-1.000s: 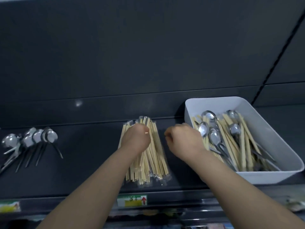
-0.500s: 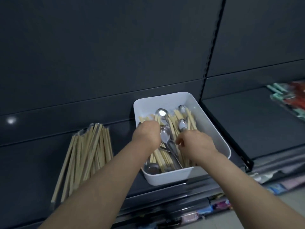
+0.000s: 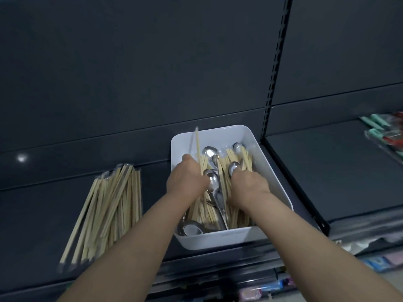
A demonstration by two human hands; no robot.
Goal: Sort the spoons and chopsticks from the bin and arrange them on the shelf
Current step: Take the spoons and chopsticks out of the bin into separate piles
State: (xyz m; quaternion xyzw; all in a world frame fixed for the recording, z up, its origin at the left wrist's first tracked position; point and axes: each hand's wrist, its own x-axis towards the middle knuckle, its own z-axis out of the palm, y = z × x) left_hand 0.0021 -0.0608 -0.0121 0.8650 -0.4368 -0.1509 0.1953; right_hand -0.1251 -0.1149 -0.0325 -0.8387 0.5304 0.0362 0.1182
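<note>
No text clear enough to read, faint mark on the front wall of the white bin (image 3: 231, 238) too blurred, packages (image 3: 379, 261) below the shelf (image 3: 32, 214) blurred also

The white rectangular bin (image 3: 218, 238) stands on the dark shelf (image 3: 32, 214), at the shelf's right end. It holds a tangle of pale wooden chopsticks (image 3: 235, 158) lying mostly lengthwise, with several shiny metal spoons (image 3: 212, 182) mixed among and over them, most bowls toward the back and one at the near left corner. One chopstick pair (image 3: 197, 142) rises steeply from the bin's far left, gripped by the left hand (image 3: 187, 182). A loose pile of wrapped chopsticks (image 3: 109, 208) lies flat on the shelf left of the bin and apart from it, slightly fanned and pointing front to back.
</note>
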